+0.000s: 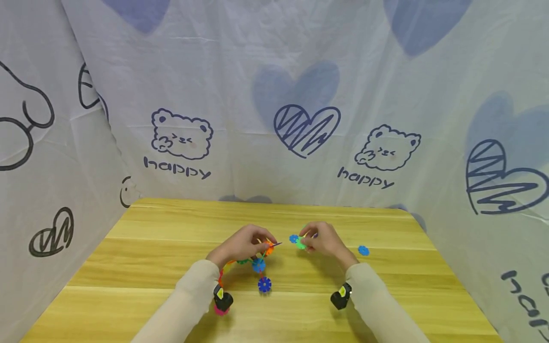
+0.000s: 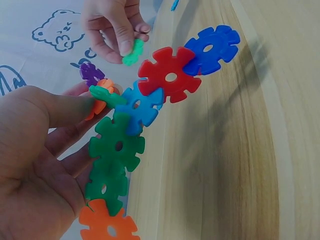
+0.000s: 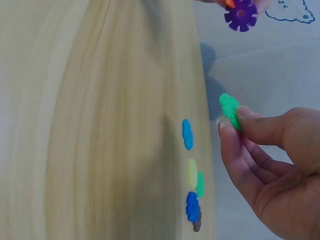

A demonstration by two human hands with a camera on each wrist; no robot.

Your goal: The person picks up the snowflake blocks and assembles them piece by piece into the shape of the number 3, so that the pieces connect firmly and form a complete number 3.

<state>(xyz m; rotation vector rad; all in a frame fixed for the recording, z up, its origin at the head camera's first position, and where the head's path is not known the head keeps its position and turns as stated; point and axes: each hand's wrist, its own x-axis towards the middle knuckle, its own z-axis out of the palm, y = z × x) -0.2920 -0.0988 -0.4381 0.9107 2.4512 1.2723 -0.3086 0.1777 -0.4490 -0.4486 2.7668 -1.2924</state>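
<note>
Chain of notched discs (image 1: 259, 265) is pinched in our left hand (image 1: 245, 245) above the wood-grain table (image 1: 317, 305); our right hand (image 1: 323, 239) grips a light-green disc (image 3: 229, 107) over it, loose discs (image 3: 192, 206) lie on it, and heart-printed cloth (image 1: 244, 152) hangs behind it.

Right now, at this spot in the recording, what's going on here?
A person is handling notched plastic discs. Their left hand holds a branching chain of colorful linked discs near its orange and purple pieces. Their right hand pinches a light green disc, which is apart from the chain. Several loose discs lie on the wooden table, over on the right hand's side.
</note>
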